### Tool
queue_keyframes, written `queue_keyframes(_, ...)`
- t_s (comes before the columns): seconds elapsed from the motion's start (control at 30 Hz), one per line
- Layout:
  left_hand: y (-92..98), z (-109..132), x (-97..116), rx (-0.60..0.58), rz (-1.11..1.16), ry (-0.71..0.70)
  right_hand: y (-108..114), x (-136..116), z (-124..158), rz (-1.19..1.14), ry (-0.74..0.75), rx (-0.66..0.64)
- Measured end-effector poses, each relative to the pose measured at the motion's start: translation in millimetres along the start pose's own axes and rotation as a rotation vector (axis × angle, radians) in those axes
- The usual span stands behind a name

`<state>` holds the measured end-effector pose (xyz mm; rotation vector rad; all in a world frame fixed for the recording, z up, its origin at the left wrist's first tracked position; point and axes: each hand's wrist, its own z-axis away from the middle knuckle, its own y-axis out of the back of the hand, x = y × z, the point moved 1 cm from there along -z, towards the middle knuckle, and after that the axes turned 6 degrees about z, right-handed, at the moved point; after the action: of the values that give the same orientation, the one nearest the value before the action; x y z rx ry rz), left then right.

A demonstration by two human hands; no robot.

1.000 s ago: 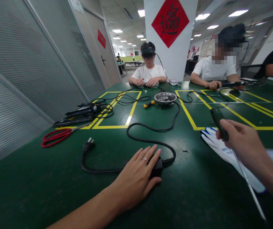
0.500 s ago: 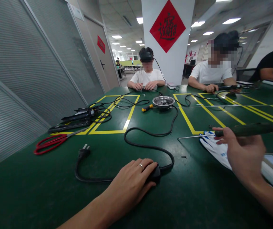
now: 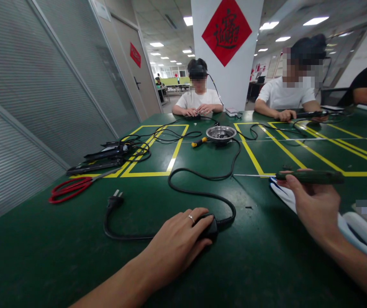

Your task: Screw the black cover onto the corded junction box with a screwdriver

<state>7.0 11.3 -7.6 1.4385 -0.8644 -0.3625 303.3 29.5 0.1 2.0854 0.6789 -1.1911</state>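
My left hand (image 3: 183, 233) lies over a small black box (image 3: 211, 226) on a power cord, its fingers wrapped around the box and pressing it to the table. The cord's two-pin plug (image 3: 115, 199) rests to the left, prongs pointing away from me. On the far side the black cord (image 3: 199, 192) snakes off toward a metal bowl. My right hand (image 3: 315, 205) grips a screwdriver (image 3: 312, 176) by its dark green handle, held roughly level above the table. Its thin shaft points left. Beneath that hand lies a white and blue glove (image 3: 284, 194), partly covered.
Red-handled scissors (image 3: 74, 188) and a pile of black parts with cables (image 3: 106, 156) lie at the left. A metal bowl (image 3: 221, 133) of small parts stands mid-table beside a yellow-black screwdriver (image 3: 199, 142). Co-workers sit across the green table (image 3: 74, 256).
My right hand has moved a little left with the screwdriver, whose shaft now reaches nearer the cord. My left hand stays on the black box. The view has shifted slightly.
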Motion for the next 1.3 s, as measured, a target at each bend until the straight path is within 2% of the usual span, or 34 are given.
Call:
queue_keyframes(0.17,1.1,-0.5,0.7,-0.007,0.051,0.004,4.7,-6.3,0.2,-0.011,-0.003,0.078)
queue_keyframes(0.3,3.0,-0.4,1.2,0.017,0.110,-0.005,5.4,-1.9,-4.4,-0.229,-0.041,0.169)
queue_keyframes(0.4,4.0,-0.3,0.9,0.051,0.138,-0.023,3.4,-2.2,-4.0,-0.447,-0.101,0.127)
queue_keyframes(0.5,3.7,-0.1,-0.1,0.091,0.151,-0.042,1.3,-7.0,2.3,-0.551,-0.161,0.033)
queue_keyframes(0.63,1.7,-0.9,-1.6,0.142,0.174,-0.055,-0.6,-9.2,11.5,-0.543,-0.240,-0.065)
queue_keyframes(0.77,0.7,-1.7,-2.1,0.155,0.198,-0.063,-2.1,-6.7,14.0,-0.515,-0.266,-0.107)
queue_keyframes(1.2,4.7,-1.8,2.6,0.118,0.237,-0.025,-4.7,2.0,16.3,-0.419,-0.260,-0.130)
queue_keyframes(1.3,5.6,-2.1,3.8,0.074,0.199,-0.010,-4.1,0.8,18.1,-0.394,-0.233,-0.130)
